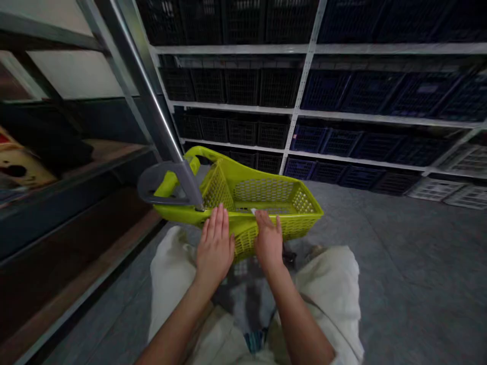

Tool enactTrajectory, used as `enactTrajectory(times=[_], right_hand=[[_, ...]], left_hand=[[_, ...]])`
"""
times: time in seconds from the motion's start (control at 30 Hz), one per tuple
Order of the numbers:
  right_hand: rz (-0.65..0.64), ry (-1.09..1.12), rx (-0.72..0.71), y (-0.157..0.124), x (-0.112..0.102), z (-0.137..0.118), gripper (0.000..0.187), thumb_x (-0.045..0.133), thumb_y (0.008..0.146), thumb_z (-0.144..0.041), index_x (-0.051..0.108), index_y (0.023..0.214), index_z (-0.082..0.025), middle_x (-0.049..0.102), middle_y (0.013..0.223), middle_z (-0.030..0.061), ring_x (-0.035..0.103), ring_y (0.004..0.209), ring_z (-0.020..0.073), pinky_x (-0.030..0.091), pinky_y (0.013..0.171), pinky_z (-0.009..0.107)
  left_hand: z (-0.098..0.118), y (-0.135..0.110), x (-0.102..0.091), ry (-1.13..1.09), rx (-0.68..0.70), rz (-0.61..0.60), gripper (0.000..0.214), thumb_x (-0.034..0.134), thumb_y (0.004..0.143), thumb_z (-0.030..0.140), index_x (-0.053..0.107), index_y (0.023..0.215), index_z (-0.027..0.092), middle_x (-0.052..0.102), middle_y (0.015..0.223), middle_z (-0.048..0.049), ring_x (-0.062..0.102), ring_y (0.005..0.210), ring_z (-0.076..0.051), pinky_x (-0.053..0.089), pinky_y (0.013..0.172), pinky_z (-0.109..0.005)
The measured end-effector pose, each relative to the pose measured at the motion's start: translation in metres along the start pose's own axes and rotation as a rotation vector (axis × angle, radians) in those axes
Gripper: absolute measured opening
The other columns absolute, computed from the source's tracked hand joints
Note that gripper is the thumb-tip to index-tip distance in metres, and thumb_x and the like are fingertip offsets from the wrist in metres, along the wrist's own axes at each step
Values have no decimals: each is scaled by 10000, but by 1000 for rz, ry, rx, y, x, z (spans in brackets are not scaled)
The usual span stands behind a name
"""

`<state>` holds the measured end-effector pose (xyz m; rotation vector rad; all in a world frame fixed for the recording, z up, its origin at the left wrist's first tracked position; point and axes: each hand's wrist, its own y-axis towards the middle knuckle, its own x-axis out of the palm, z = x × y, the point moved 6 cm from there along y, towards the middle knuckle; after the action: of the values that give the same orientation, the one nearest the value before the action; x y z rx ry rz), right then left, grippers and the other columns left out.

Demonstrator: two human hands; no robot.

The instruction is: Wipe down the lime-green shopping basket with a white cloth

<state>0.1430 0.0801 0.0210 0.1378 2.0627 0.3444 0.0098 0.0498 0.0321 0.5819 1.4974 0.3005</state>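
Note:
A lime-green plastic shopping basket (262, 190) with perforated walls stands in front of my knees. A grey plastic bracket (186, 185) and a long metal pole handle (146, 81) rise from its left end. My left hand (216, 241) lies flat against the basket's near side, just below the rim, with its fingers stretched out and holding nothing. My right hand (268, 241) is at the same near rim, further right. Its fingers bend over the edge, pressed on a small white scrap (253, 211) whose kind I cannot make out; the little finger sticks up.
Shelving with white metal frames (300, 91) carries rows of black crates (243, 86) and dark blue crates (373, 91). Pale crates (437, 190) sit low at the right. A wooden rack (76, 243) runs along the left. Grey floor (411, 274) extends to the right.

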Motion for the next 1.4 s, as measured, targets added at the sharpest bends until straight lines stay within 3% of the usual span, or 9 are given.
enactTrajectory(times=[0.1,0.2,0.33,0.53,0.83,0.97,1.1,1.17,1.4], right_hand=[[9,84,-165,2,13,-42,679,428,769,29,482,1433,-102,521,1474,126,438,1407,220,270,1214,438],[36,144,-246,1,20,-55,699,430,768,19,465,1449,-132,497,1499,97,411,1426,195,246,1223,414],[78,139,-222,-2,19,-16,794,368,720,67,441,1468,-189,482,1514,53,374,1447,157,128,1248,443],[216,99,27,-5,10,51,755,339,730,71,537,1390,-236,555,1451,40,448,1402,169,81,1241,494],[147,147,-229,-6,26,-52,690,424,779,0,467,1448,-162,495,1503,73,388,1437,159,144,1239,392],[169,93,-198,-9,23,-14,784,374,741,47,438,1468,-239,494,1506,23,378,1440,128,4,1245,418],[240,11,-50,-11,15,46,811,341,714,58,473,1444,-271,520,1485,12,395,1433,147,32,1234,463],[265,-7,2,-11,12,55,796,338,716,53,493,1429,-265,539,1468,24,417,1421,164,54,1228,487],[162,103,-199,-11,25,-42,713,383,791,12,442,1466,-209,506,1494,73,392,1433,144,81,1234,420]], left_hand=[[-3,-3,2,7,25,34,644,371,962,212,185,1550,24,196,1635,-152,180,1520,-275,222,1216,-447],[-3,-4,3,9,34,54,655,365,958,202,160,1560,49,203,1634,-143,188,1519,-275,230,1212,-452],[-1,-2,1,-10,22,31,667,389,968,257,165,1558,44,192,1638,-133,195,1518,-266,215,1220,-435],[2,0,-2,-27,4,17,663,396,972,268,178,1555,41,192,1637,-132,201,1516,-265,216,1220,-432],[-3,-4,2,23,26,45,675,359,952,180,111,1568,58,188,1639,-140,185,1520,-274,239,1206,-452],[-2,-4,0,-2,15,20,684,390,967,255,128,1562,40,179,1640,-139,188,1519,-271,221,1216,-444],[1,-2,-2,-29,8,19,687,402,964,256,134,1564,52,190,1638,-135,206,1515,-268,229,1217,-444],[2,-1,-2,-42,2,24,697,413,958,255,136,1563,50,194,1636,-142,208,1514,-272,230,1218,-447],[-1,-4,3,5,10,33,648,368,946,183,191,1553,40,192,1638,-147,164,1524,-272,236,1213,-448]])
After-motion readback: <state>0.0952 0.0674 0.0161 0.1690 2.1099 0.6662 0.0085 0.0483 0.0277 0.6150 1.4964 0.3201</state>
